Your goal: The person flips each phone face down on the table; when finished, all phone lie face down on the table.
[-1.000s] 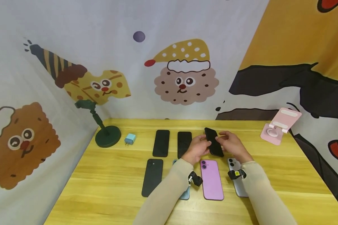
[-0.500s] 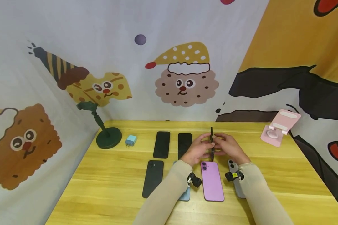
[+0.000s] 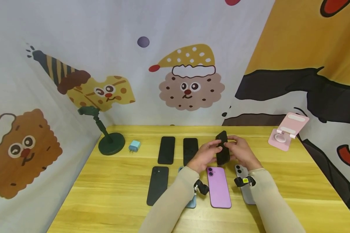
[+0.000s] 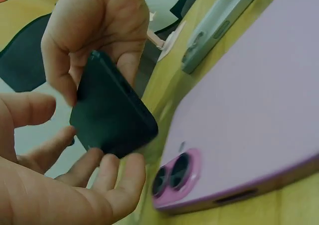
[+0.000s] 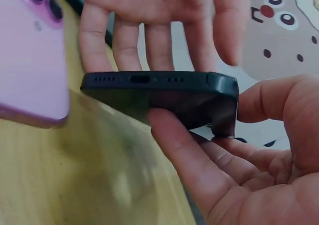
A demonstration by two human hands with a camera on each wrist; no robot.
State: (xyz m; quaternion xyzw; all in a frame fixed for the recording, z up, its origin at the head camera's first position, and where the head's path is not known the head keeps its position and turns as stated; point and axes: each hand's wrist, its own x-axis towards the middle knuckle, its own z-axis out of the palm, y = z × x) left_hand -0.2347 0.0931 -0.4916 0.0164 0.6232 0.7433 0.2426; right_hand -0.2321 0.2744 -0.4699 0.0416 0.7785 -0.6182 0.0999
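Observation:
A black phone [image 3: 222,156] is tilted up above the far side of the table, between both hands. My right hand [image 3: 243,152] grips it by its right side; the right wrist view shows the charging port edge [image 5: 139,79] and fingers against the face below. My left hand [image 3: 203,156] is at the phone's left side with fingers extended, fingertips right at its lower end in the left wrist view, thumb apart. A pink phone [image 3: 219,187] lies back up just in front. The silver phone [image 3: 247,194] lies partly under my right wrist.
Two black phones [image 3: 166,150] [image 3: 189,149] lie in the back row. In front are a dark phone [image 3: 158,186] and a blue phone [image 3: 192,203], mostly hidden by the left sleeve. A blue charger [image 3: 134,145], green stand [image 3: 111,144] and pink stand [image 3: 291,124] stand farther out.
The black phone has turned about its long axis, from leaning one way, through edge-on, to showing its other face. Both hands stay about where they were.

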